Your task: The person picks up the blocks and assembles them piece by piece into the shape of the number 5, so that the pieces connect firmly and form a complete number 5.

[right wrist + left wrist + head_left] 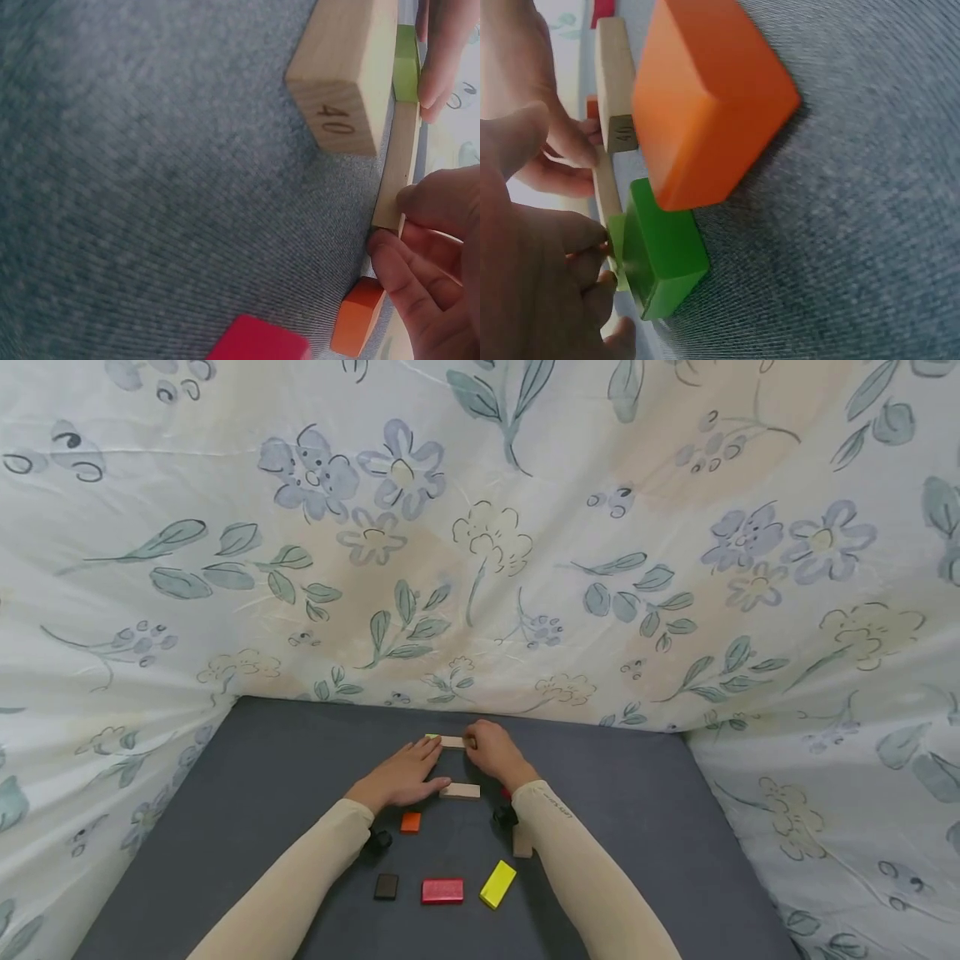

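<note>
Floral cloth (487,652) hangs behind and beside a dark grey tabletop (277,777), over which two cream sleeves (300,877) reach forward. The left hand (405,774) lies fairly flat, thumb spread wide, its fingertips against a light green block (432,736) rather than wrapped around it. The right hand (495,752) is nearly closed, thumb and forefinger pinching the right end of the far wooden block (453,742). That block sits near the table's back edge, between the hands; its long axis runs left to right, one end pointing at the right hand, the other meeting the light green block. Parallel and nearer lies a second wooden block (460,791), its end face marked 40 in both wrist views; whether the left thumb touches it, I cannot tell. Closer still, a red block (442,891) also lies crosswise, while a yellow block (498,884) slants, its far end leaning right. Smaller are the dark brown block (386,887) and, just short of the left hand, the orange block (410,822).
</note>
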Available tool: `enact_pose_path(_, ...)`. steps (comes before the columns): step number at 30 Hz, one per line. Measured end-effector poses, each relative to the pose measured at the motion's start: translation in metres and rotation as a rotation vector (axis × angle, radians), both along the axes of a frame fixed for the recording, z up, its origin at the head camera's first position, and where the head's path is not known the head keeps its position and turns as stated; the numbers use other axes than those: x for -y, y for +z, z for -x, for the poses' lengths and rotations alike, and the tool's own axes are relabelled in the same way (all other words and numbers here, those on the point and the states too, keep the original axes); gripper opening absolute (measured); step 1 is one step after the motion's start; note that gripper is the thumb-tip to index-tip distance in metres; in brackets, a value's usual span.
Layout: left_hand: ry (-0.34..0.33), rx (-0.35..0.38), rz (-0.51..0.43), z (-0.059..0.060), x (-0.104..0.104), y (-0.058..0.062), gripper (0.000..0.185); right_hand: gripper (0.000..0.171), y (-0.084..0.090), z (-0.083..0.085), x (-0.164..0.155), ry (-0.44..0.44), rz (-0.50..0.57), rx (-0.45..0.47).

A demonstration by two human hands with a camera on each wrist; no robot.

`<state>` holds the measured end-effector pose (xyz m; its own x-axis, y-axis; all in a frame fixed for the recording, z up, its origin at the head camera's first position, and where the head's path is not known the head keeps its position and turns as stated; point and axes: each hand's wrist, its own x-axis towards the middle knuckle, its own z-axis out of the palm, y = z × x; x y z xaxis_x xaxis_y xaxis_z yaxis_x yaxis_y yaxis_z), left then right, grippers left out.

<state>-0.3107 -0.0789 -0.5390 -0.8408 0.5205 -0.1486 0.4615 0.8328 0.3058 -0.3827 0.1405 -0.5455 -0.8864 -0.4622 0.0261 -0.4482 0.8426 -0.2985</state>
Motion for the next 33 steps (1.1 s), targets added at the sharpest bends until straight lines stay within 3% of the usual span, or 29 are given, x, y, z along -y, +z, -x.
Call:
enact_pose_path(8, -0.007, -0.011, 0.018, -0.004, 0.000, 0.001, 0.078, 0.019, -0.001, -0.002, -0.001, 0.027, 0.019, -0.021)
enact_pose_path(14, 0.016, -0.042, 0.109, -0.004, -0.004, 0.007, 0.075, 0.020, -0.002, -0.002, 0.001, 0.035, 0.025, -0.035)
enact_pose_path(21, 0.010, -0.038, 0.155, -0.003, -0.009, 0.002, 0.073, 0.020, 0.000, -0.004, 0.000, 0.033, 0.012, -0.021)
enact_pose_path(26, 0.021, -0.047, 0.163, -0.001, -0.013, 0.005, 0.070, 0.020, 0.000, -0.005, -0.004, 0.017, 0.063, -0.023)
enact_pose_path(33, 0.025, 0.000, 0.158, -0.001, -0.014, 0.007, 0.071, 0.028, 0.000, -0.003, -0.024, -0.041, 0.181, -0.007)
